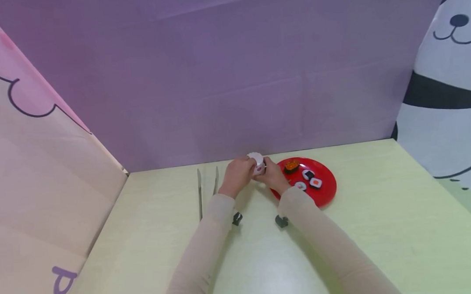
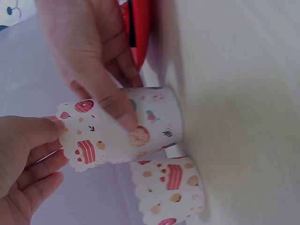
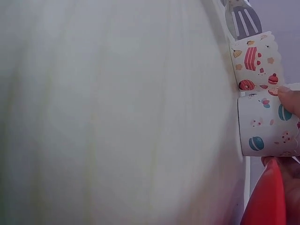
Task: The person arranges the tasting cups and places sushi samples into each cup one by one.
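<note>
My left hand [image 1: 238, 175] pinches the scalloped rim of a white paper baking cup [image 2: 89, 136] printed with cakes and doughnuts. This cup is nested in another patterned baking cup [image 2: 157, 103]. My right hand [image 1: 273, 175] grips the nested cups around the side, with its thumb across the front in the left wrist view. The lower cup's base is at the tabletop. Right beside it stands another scalloped baking cup [image 3: 258, 61], upright on the table. In the head view, the hands partly hide the cups.
A red plate [image 1: 328, 195] with several toy sushi pieces [image 1: 316, 183] lies just right of my right hand. Left of my hands lie two slim metal utensils [image 1: 200, 194]. A fork [image 3: 243, 21] shows past the standing cup. A purple backdrop [image 1: 217, 86] rises behind the table [image 1: 152, 238].
</note>
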Action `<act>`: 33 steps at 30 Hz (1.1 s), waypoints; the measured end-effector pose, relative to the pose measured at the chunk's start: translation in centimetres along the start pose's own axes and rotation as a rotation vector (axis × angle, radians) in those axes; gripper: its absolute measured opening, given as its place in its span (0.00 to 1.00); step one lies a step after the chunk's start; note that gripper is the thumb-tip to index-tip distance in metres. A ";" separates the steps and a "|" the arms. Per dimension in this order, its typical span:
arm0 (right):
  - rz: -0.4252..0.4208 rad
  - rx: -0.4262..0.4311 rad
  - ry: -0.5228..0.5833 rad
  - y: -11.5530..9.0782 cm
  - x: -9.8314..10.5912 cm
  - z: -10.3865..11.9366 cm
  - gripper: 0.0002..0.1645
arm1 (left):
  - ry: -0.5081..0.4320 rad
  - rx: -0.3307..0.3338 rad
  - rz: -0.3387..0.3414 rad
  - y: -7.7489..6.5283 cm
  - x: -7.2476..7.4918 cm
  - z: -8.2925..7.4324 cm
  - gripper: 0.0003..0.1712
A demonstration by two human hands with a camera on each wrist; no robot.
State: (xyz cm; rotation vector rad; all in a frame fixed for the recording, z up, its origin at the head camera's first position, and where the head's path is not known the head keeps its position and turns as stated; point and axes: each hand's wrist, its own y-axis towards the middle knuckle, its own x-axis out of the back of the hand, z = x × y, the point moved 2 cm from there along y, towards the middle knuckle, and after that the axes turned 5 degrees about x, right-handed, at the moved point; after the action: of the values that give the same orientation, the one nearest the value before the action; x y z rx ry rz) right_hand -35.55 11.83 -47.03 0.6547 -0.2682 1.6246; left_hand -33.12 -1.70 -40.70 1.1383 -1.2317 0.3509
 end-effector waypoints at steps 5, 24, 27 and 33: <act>0.004 -0.008 0.020 -0.1 -0.1 0.3 0.37 | -0.002 0.002 -0.038 -0.1 0.9 0.2 0.03; 0.013 -0.062 -0.020 0.3 -0.2 -0.1 0.38 | -0.009 -0.015 -0.041 -1.6 4.1 0.4 0.03; 0.014 -0.060 -0.022 0.3 -0.2 -0.1 0.37 | 0.004 -0.029 -0.028 -1.9 4.5 0.1 0.03; 0.026 -0.054 -0.011 0.2 -0.2 -0.2 0.34 | 0.036 -0.039 0.038 -2.4 4.5 -0.5 0.03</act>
State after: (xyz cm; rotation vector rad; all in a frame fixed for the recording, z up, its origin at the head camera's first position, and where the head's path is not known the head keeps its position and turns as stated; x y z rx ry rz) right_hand -35.79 11.71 -47.24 0.6212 -0.3282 1.6331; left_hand -29.46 -3.89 -37.94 1.0716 -1.2246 0.3729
